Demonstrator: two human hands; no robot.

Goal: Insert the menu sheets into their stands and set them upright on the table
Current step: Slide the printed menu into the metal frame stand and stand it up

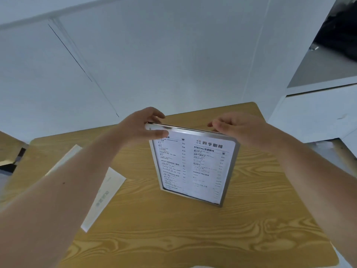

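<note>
A silver-framed menu stand [229,171] stands upright on the wooden table [173,229], near its middle. A white printed menu sheet [193,167] fills the stand, facing me. My left hand [143,126] pinches the stand's top left corner, thumb in front and fingers behind. At the top right corner, my right hand [231,124] rests its fingers on the upper edge. Another menu sheet [104,198] lies flat on the table to the left, partly under my left forearm.
A second flat white piece [65,159], perhaps a stand or sheet, lies at the table's far left. A white wall stands behind the table. A white cabinet or shelf [318,113] is close at the right. A dark object [11,163] sits off the table's left edge.
</note>
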